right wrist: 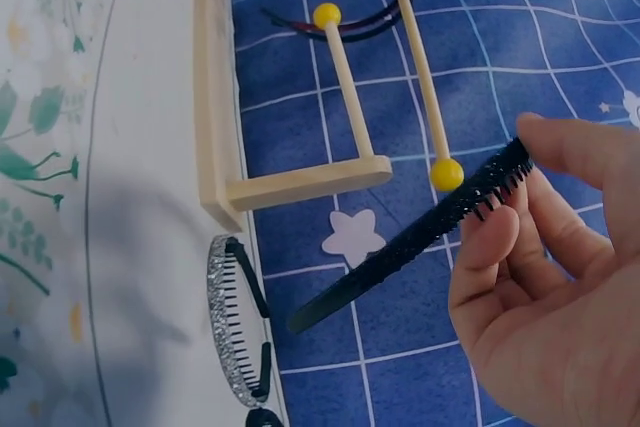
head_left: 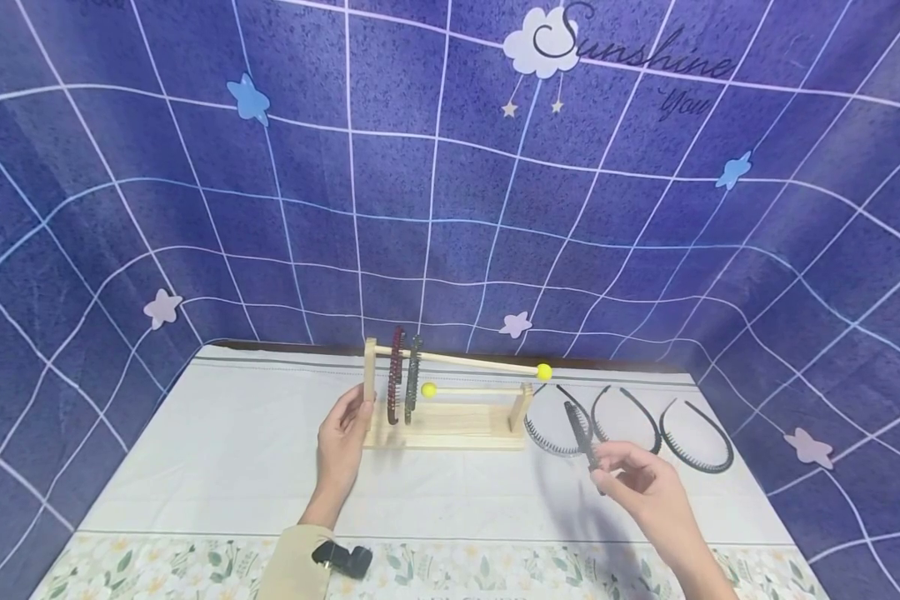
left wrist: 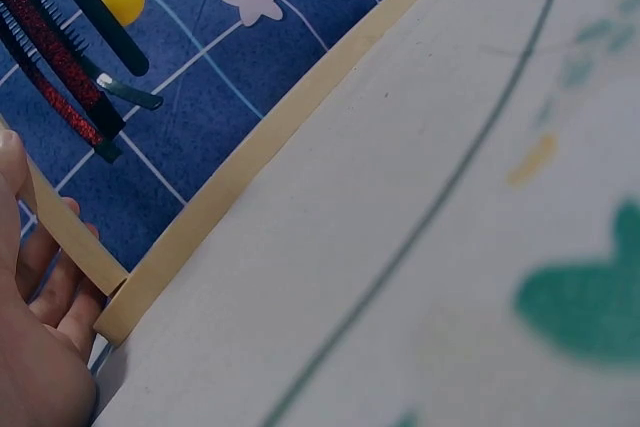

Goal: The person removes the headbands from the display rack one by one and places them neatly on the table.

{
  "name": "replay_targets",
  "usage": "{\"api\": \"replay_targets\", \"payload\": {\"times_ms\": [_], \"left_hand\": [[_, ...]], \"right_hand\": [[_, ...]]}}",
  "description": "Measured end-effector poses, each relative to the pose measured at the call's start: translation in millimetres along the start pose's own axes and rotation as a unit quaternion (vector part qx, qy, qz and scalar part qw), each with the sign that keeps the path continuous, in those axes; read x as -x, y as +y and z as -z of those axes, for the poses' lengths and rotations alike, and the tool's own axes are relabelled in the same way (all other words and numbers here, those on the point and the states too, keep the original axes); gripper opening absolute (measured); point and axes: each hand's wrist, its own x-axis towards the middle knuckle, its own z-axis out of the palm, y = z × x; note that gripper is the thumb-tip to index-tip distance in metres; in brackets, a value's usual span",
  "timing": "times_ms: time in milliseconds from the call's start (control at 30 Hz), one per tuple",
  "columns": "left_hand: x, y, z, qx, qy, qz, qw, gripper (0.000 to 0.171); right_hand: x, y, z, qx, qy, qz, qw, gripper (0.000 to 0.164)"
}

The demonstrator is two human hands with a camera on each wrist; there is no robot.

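A wooden headband rack [head_left: 442, 425] stands on the table, with two rods ending in yellow balls. My left hand [head_left: 345, 433] grips its left post, thumb on one side and fingers behind [left wrist: 60, 287]. On the upper rod [head_left: 480, 362] hang a red glittery headband [head_left: 395, 375] and a dark grey one [head_left: 413, 379]. My right hand [head_left: 641, 492] pinches a black toothed headband [right wrist: 410, 237] between thumb and fingers. This headband is held up right of the rack, apart from the upper rod's yellow ball [right wrist: 447, 174] or just overlapping it in view.
Three headbands lie on the table right of the rack: a silver glittery one [right wrist: 222, 317], a dark one [head_left: 648, 421] and a black one [head_left: 708, 468]. A blue gridded cloth [head_left: 450, 192] rises behind the table. Floral print [head_left: 420, 567] runs along the table's front.
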Motion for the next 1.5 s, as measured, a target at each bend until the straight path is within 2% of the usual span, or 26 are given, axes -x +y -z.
{"api": "replay_targets", "payload": {"times_ms": [333, 433, 633, 800, 900, 1267, 1500], "left_hand": [[0.5, 0.8, 0.1, -0.003, -0.006, -0.002, 1.0, 0.052], [0.8, 1.0, 0.0, -0.003, -0.005, -0.003, 1.0, 0.051], [1.1, 1.3, 0.0, -0.002, -0.003, 0.001, 1.0, 0.051], [0.4, 0.4, 0.2, 0.005, -0.007, 0.002, 1.0, 0.052], [0.3, -0.1, 0.4, 0.007, -0.006, 0.002, 1.0, 0.051], [0.2, -1.1, 0.6, 0.004, -0.009, -0.007, 0.9999, 0.051], [0.0, -0.8, 0.1, 0.003, -0.01, -0.005, 0.9999, 0.051]], "right_hand": [[7.8, 14.7, 2.4, -0.001, -0.037, 0.061, 0.997, 0.023], [9.8, 21.9, 4.7, -0.002, -0.056, 0.096, 0.994, 0.025], [13.5, 41.0, 7.4, -0.007, -0.117, 0.186, 0.976, 0.039], [19.1, 52.0, 6.1, -0.022, -0.161, 0.236, 0.958, 0.05], [22.4, 56.5, 5.7, -0.019, -0.17, 0.259, 0.951, 0.054], [27.1, 75.1, 14.5, 0.009, -0.181, 0.245, 0.953, 0.05], [26.6, 97.2, 16.4, 0.022, -0.176, 0.278, 0.944, 0.056]]}}
